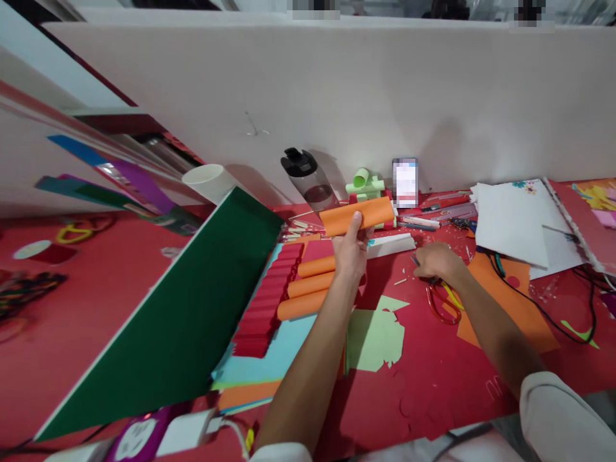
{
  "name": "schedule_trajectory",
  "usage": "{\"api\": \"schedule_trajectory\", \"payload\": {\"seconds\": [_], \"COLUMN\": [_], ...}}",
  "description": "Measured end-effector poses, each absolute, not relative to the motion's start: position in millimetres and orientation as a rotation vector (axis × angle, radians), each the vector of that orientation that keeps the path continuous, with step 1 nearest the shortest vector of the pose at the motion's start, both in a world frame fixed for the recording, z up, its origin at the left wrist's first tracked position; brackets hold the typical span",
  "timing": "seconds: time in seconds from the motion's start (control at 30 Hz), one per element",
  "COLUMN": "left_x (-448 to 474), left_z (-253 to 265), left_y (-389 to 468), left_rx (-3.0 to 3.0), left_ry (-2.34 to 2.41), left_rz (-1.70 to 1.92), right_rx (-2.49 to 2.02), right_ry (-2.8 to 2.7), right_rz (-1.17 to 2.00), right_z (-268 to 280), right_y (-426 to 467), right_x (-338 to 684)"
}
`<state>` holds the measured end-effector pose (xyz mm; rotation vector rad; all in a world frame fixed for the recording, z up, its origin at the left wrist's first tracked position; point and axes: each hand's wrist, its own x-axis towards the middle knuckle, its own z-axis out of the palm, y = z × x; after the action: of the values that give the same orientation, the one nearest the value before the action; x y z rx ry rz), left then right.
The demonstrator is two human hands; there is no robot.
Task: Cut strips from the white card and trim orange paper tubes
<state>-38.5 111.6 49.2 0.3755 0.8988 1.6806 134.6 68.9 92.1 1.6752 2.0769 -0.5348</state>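
Note:
My left hand (350,255) is closed around a rolled orange paper tube (380,210), held raised above the table with the thumb on its near side. Below it lie several more orange tubes (308,289) beside a row of red rolled paper pieces (269,295). Over on the right, my right hand (439,262) is closed low at the tabletop around the blade end of a pair of scissors. The scissors' red and yellow handles (443,303) stick out toward me, and a grey tip shows past the fingers.
A green board (183,321) leans on the left. A bottle (310,179), a light green paper construction (366,186) and a phone (405,183) stand by the white partition (337,83). Cut green paper (375,340), orange sheets (510,314), white sheets (510,224) and a black cable surround the hands.

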Motion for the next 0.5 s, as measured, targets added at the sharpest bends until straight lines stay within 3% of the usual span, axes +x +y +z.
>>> {"api": "schedule_trajectory", "payload": {"seconds": [0.17,0.37,0.5], "left_x": [-37.1,-34.1,-33.1], "left_z": [46.4,47.8,47.8], "left_y": [110.7,105.5,106.6], "left_rx": [0.543,0.754,0.745], "left_ry": [0.924,1.031,1.012], "left_rz": [1.763,1.799,1.796], "right_rx": [1.836,1.71,1.492], "right_ry": [2.443,2.775,2.735], "right_rz": [-0.651,-1.776,-1.963], "right_z": [111.5,109.7,95.5], "right_y": [68.4,74.1,81.3], "right_x": [156.9,176.8,178.5]}}
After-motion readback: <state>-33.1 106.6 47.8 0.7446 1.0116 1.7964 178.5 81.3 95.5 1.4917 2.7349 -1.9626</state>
